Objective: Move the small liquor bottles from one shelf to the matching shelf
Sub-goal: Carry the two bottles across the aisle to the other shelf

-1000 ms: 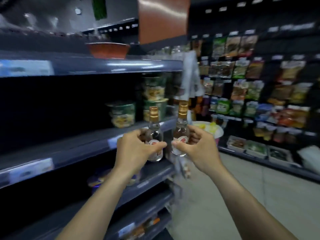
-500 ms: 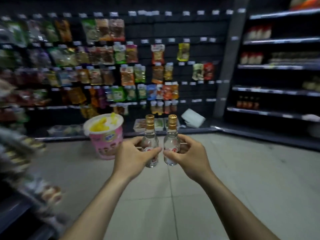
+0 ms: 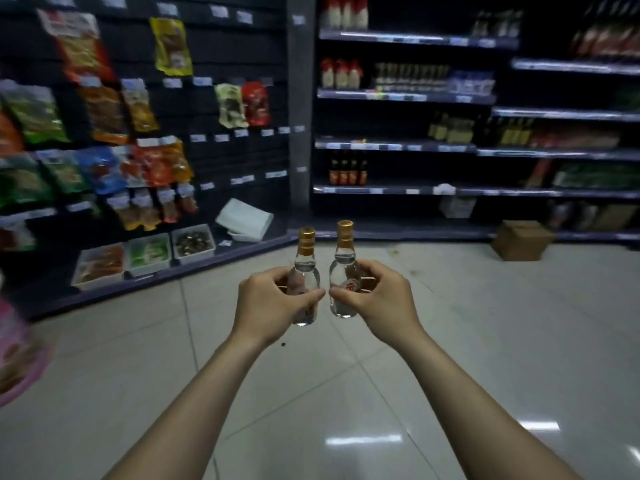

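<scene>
I hold two small clear liquor bottles with gold caps upright over the tiled floor. My left hand [image 3: 270, 303] is shut on the left bottle [image 3: 304, 268]. My right hand [image 3: 377, 299] is shut on the right bottle [image 3: 343, 261], which shows a red label. The two bottles stand side by side, a small gap apart. Ahead to the right is a dark shelf unit [image 3: 394, 146] with rows of bottles, among them dark bottles with red labels [image 3: 348, 172] and small bottles [image 3: 450, 128] one shelf higher.
A wall of hanging snack packets [image 3: 104, 116] fills the left, with white trays [image 3: 145, 254] at its foot. A cardboard box [image 3: 521, 240] sits on the floor by the right shelves. A pink tub [image 3: 17, 355] blurs at the left edge.
My view has swung right, from the instant-noodle shelf past the snack wall toward the bottle shelves. Both hands keep the same grip on the bottles.
</scene>
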The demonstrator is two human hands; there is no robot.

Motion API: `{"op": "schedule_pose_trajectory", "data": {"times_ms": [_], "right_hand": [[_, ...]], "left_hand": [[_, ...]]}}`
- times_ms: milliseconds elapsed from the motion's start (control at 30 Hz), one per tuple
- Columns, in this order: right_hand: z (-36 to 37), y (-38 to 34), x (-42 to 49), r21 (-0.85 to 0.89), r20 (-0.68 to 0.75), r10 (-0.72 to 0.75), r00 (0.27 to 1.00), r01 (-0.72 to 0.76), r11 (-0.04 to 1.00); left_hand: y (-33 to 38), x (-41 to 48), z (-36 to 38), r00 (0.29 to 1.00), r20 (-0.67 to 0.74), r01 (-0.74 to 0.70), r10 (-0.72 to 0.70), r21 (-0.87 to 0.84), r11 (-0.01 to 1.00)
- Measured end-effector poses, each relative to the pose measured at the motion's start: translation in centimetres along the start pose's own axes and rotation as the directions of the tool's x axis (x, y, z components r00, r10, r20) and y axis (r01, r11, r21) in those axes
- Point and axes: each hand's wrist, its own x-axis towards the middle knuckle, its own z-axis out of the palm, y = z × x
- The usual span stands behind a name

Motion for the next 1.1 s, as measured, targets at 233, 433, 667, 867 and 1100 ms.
{"op": "schedule_pose_trajectory", "data": {"times_ms": [233, 433, 667, 867, 1100], "right_hand": [[-9.0, 9.0, 14.9, -0.05, -0.175, 0.108, 0.979, -0.119, 0.992], [-16.8, 18.4, 28.2, -0.077, -0.255, 0.119, 0.96, -0.142, 0.987], [-27.4, 27.3, 45.6, -0.088, -0.248, 0.109, 0.963, -0.134, 0.987], [-34.1, 33.7, 59.3, -0.059, -0.251, 0.106, 0.962, -0.125, 0.99], [-38.8, 43.4, 78.5, -0.033, -0.264, 0.118, 0.957, -0.131, 0.991]], "left_hand": [[2.4, 16.8, 12.4, 0.993, 0.111, -0.018, 0.026, -0.078, 0.997], [3.8, 30.9, 24.2, 0.988, 0.149, -0.014, 0.027, -0.088, 0.996], [8.4, 46.9, 37.9, 0.988, 0.152, 0.026, -0.003, -0.153, 0.988], [11.1, 59.8, 47.6, 0.994, 0.112, 0.009, 0.012, -0.186, 0.983], [11.7, 77.6, 61.0, 0.995, 0.099, 0.01, 0.012, -0.219, 0.976]]}}
